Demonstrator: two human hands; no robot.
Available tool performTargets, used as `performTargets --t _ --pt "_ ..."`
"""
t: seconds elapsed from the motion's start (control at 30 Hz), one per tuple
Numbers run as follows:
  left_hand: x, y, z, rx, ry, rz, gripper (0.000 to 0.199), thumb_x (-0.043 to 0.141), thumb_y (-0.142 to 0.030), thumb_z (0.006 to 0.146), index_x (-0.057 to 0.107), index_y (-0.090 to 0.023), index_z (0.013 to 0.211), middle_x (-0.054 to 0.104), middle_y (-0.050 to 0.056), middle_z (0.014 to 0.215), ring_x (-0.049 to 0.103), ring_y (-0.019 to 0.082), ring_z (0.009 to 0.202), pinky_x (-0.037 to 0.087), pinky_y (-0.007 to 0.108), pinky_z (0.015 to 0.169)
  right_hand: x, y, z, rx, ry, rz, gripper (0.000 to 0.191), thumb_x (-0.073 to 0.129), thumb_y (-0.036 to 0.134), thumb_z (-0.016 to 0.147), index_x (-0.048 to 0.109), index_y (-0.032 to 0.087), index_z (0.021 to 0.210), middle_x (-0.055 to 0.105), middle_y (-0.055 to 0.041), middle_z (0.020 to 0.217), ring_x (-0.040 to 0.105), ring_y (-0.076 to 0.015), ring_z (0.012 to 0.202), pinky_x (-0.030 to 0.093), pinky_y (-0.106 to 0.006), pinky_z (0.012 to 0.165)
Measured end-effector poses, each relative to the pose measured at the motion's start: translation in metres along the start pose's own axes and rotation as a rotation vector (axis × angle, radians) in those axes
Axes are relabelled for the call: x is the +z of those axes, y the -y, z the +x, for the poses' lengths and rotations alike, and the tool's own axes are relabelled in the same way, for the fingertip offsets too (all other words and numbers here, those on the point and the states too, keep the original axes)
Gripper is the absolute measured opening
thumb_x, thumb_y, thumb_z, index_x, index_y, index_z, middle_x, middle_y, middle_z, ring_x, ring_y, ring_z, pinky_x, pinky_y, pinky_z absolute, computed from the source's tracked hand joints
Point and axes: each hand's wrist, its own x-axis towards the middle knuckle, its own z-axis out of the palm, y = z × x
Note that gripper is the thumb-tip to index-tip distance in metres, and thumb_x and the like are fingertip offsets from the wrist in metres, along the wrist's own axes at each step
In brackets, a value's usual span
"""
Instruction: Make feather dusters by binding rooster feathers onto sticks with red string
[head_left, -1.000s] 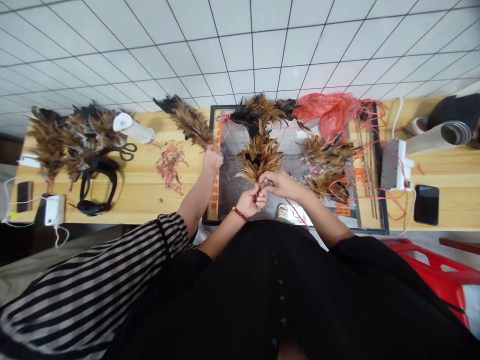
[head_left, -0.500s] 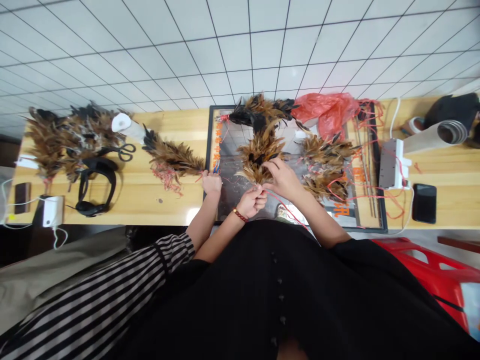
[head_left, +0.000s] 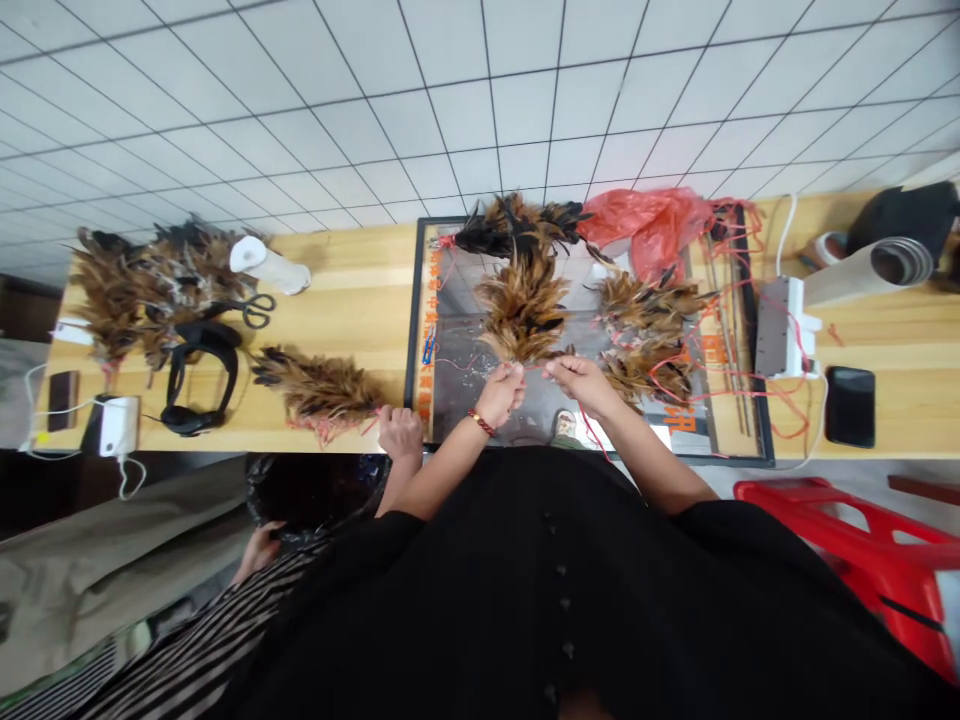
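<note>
Fingers (head_left: 517,373) pinched together, my left hand (head_left: 499,397) grips the base of the brown-and-black feather bundle (head_left: 523,305) over the reflective black-framed panel (head_left: 461,395), my right hand (head_left: 585,386) thin red plastic-looking string (head_left: 592,428), which I judge could slip loose if tugged unevenly.

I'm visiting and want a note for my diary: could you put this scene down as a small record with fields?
Left hand: fingers closed at the near end of the middle feather bundle
Right hand: fingers pinching a red string, apart from the left hand
Co-worker's hand: at the right end of another feather bundle
Far edge: red plastic bag
Right side: black phone on the wooden table
</note>
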Motion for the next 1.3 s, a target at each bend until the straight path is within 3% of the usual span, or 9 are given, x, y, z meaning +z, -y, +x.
performTargets --t 0.2,0.33,0.43,0.5,0.63,0.77,0.93,1.17,1.3 --pt "0.021 0.017 0.006 0.061 -0.034 0.446 0.022 0.06 -0.031 0.088 0.043 -0.019 0.079 0.046 -0.006 0.059 0.039 0.006 0.043 0.026 0.019 0.044 -0.026 0.028 -0.008 -0.233 0.039 -0.533 0.026 0.051 0.032 0.086 0.07 0.016 0.079 0.068 -0.0027 0.074 0.054 -0.0125 0.065 0.036 -0.024 0.065" --pt "0.026 0.015 0.008 0.245 0.018 1.055 0.012 0.059 -0.025 0.087 0.051 -0.017 0.083 0.062 0.005 0.078 0.061 0.016 0.073 0.044 0.026 0.066 -0.039 0.047 -0.02 -0.295 0.197 -0.825 0.024 0.05 0.023 0.087 0.072 0.016 0.079 0.07 -0.0036 0.073 0.055 -0.0123 0.063 0.032 -0.024 0.061" --pt "0.029 0.008 0.003 0.239 0.031 1.459 0.011 0.05 -0.021 0.091 0.054 -0.013 0.096 0.067 0.014 0.092 0.066 0.023 0.089 0.047 0.031 0.075 -0.039 0.055 -0.025 -0.352 0.313 -0.973 0.024 0.05 0.022 0.087 0.072 0.017 0.08 0.072 -0.0043 0.077 0.058 -0.0134 0.067 0.031 -0.024 0.062" --pt "0.031 0.005 -0.004 0.256 0.021 1.698 0.019 0.042 -0.02 0.094 0.053 -0.01 0.106 0.067 0.017 0.092 0.068 0.025 0.088 0.048 0.033 0.073 -0.038 0.058 -0.022 -0.355 0.261 -1.022 0.024 0.05 0.023 0.088 0.073 0.018 0.083 0.073 -0.0046 0.081 0.06 -0.0146 0.072 0.031 -0.024 0.063" --pt "0.03 -0.001 -0.02 0.507 0.115 2.053 0.031 0.028 -0.016 0.097 0.053 -0.009 0.113 0.064 0.019 0.096 0.068 0.027 0.086 0.05 0.035 0.071 -0.044 0.054 -0.003 -0.34 0.15 -1.043 0.021 0.056 0.029 0.087 0.075 0.02 0.084 0.073 -0.0041 0.083 0.062 -0.0162 0.076 0.032 -0.025 0.063" --pt "0.022 -0.007 -0.027 0.681 0.292 2.118 0.038 0.025 -0.019 0.097 0.054 -0.008 0.119 0.061 0.02 0.097 0.066 0.026 0.082 0.051 0.037 0.066 -0.048 0.038 0.017 -0.25 0.19 -0.923 0.015 0.068 0.031 0.079 0.075 0.018 0.079 0.072 -0.0019 0.076 0.06 -0.0132 0.071 0.034 -0.022 0.063" --pt "0.012 -0.014 -0.023 0.839 0.347 2.119 0.043 0.027 -0.015 0.095 0.052 -0.011 0.13 0.06 0.017 0.094 0.064 0.023 0.077 0.049 0.034 0.063 -0.045 0.01 0.033 -0.216 0.202 -0.714 0.02 0.071 0.034 0.077 0.074 0.015 0.073 0.069 0.0006 0.068 0.056 -0.0095 0.065 0.035 -0.02 0.061" --pt "-0.002 -0.046 -0.019 0.862 0.554 2.3 0.048 0.035 -0.01 0.09 0.051 -0.021 0.134 0.061 0.01 0.087 0.06 0.018 0.07 0.043 0.028 0.059 -0.078 -0.015 0.046 0.019 0.269 -0.476 0.02 0.077 0.034 0.073 0.073 0.014 0.074 0.068 0.0005 0.062 0.057 -0.009 0.054 0.045 -0.019 0.056" --pt "-0.03 -0.071 -0.025 0.936 0.531 2.251 0.05 0.035 -0.008 0.087 0.054 -0.021 0.132 0.061 0.008 0.081 0.059 0.018 0.067 0.043 0.027 0.057 -0.099 -0.025 0.024 -0.165 0.14 -0.666 0.013 0.069 0.019 0.078 0.074 0.016 0.066 0.064 0.0039 0.049 0.059 -0.0099 0.048 0.056 -0.022 0.063"
